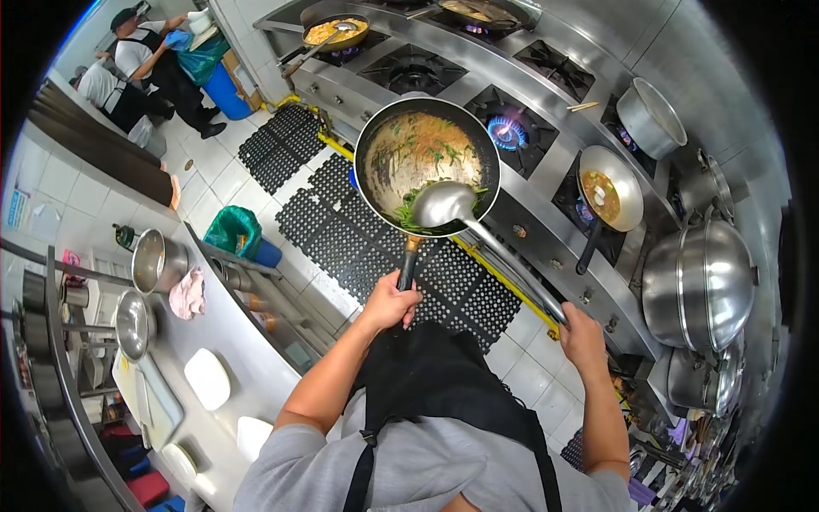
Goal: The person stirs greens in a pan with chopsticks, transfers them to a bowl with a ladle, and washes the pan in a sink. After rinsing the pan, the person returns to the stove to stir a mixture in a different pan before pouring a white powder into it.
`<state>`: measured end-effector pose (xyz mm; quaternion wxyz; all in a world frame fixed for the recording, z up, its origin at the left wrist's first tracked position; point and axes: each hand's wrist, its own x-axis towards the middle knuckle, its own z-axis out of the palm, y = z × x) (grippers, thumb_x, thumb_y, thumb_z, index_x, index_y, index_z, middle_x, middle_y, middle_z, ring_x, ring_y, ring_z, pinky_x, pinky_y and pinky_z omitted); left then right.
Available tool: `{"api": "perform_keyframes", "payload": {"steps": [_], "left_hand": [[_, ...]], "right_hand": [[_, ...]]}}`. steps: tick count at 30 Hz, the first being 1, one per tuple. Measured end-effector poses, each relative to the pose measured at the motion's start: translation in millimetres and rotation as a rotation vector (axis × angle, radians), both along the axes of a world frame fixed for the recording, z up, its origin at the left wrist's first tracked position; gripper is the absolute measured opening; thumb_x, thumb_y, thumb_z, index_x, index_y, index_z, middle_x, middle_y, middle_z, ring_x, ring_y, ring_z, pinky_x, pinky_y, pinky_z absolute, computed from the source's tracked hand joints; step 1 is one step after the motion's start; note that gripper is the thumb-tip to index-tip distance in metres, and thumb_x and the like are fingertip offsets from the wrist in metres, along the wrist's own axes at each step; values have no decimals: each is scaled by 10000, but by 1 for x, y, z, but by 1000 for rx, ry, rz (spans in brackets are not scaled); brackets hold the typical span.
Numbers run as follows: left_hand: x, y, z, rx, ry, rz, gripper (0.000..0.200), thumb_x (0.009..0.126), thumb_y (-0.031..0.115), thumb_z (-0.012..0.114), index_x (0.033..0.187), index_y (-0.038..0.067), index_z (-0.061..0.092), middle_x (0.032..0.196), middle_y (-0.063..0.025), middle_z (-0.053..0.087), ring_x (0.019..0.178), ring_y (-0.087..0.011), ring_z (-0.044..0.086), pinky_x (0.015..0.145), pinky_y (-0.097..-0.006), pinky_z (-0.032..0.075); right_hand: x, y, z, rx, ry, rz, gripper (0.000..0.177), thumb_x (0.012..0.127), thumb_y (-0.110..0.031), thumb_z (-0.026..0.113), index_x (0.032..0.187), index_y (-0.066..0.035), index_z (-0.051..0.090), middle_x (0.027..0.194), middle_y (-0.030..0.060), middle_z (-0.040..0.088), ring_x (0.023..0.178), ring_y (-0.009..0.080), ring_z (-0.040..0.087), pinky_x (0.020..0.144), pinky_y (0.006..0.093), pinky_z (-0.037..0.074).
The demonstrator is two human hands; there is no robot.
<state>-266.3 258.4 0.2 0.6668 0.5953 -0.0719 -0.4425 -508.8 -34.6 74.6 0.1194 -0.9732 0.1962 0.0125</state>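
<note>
My left hand (394,302) is wrapped round the dark handle of a frying pan (409,141), which I hold up in front of me, off the stove. Sauce residue coats the inside of the pan, and green leafy pieces (411,205) lie toward its near edge. In my right hand (583,340) is the long handle of a metal ladle (444,205). The ladle's bowl rests over the greens, back side up, and hides part of them. Behind the pan, a lit gas burner (507,133) shows a blue flame.
On the stove stand a pan with sauce (630,192), a tall pot (653,115), a large steel pot (699,282) and a pan of yellowish food (337,32). A counter on the left carries white plates (207,380) and metal bowls (159,260). Two people (141,55) stand far left.
</note>
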Motion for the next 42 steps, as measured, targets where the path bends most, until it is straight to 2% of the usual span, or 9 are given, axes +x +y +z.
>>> {"api": "perform_keyframes", "payload": {"steps": [6,11,14,16,17,20,25,31,42], "left_hand": [[-47,-13,-12,38,-52,42,174,812,-25,595,838,48,439,533,-40,497,378,-144,502,338,-302,410],[-59,-33,-1,94,-124,97,151,812,-9,577,841,46,439,530,-36,495,369,-138,492,332,-294,393],[-56,-55,-14,107,-161,162,135,802,10,588,834,35,459,538,-66,523,388,-178,529,365,-327,428],[-59,-73,-28,284,-281,163,117,792,30,584,836,15,476,545,-92,550,413,-191,562,403,-343,459],[-65,-78,-39,461,-396,159,117,781,50,581,838,-5,494,552,-118,576,438,-205,594,442,-358,490],[-89,-54,-116,605,-391,70,145,767,70,581,840,-33,510,577,-157,607,478,-227,629,479,-378,509],[-126,0,-133,633,-33,-42,129,776,53,590,827,-24,500,556,-117,582,448,-207,600,408,-360,477],[-132,31,-119,343,227,114,140,811,-19,604,802,19,469,555,-59,514,406,-156,520,360,-313,419],[-105,34,-55,189,127,241,183,807,-17,614,829,51,446,547,-53,510,391,-150,513,342,-303,406]], "right_hand": [[2,-19,-9,309,-181,-5,280,841,-111,602,1093,-38,504,802,242,634,795,468,599,679,520,468],[15,-18,-7,318,-72,-74,227,879,-154,581,1053,-25,515,813,281,624,804,479,594,687,529,462],[-8,-8,-59,418,-36,-7,219,907,-195,572,970,-2,490,674,250,593,586,443,592,552,490,473],[-2,40,-27,1020,294,-304,201,935,-227,549,937,-31,502,577,68,492,425,176,515,377,349,442],[-2,48,-30,1369,351,-367,169,950,-220,527,934,-53,511,585,-3,447,406,109,446,341,298,404],[12,41,-35,1739,472,-462,148,952,-198,517,946,-50,515,575,-32,405,390,77,371,315,264,357],[-3,23,-107,2310,719,-597,153,958,-191,507,976,-39,522,578,-47,361,389,29,324,301,221,313],[-2,26,-102,2138,772,-470,110,946,-160,517,990,-62,538,580,-38,372,385,48,333,303,243,303],[31,13,-7,1744,551,-271,87,876,-27,526,927,-84,484,564,-13,380,382,84,373,314,262,335]]}}
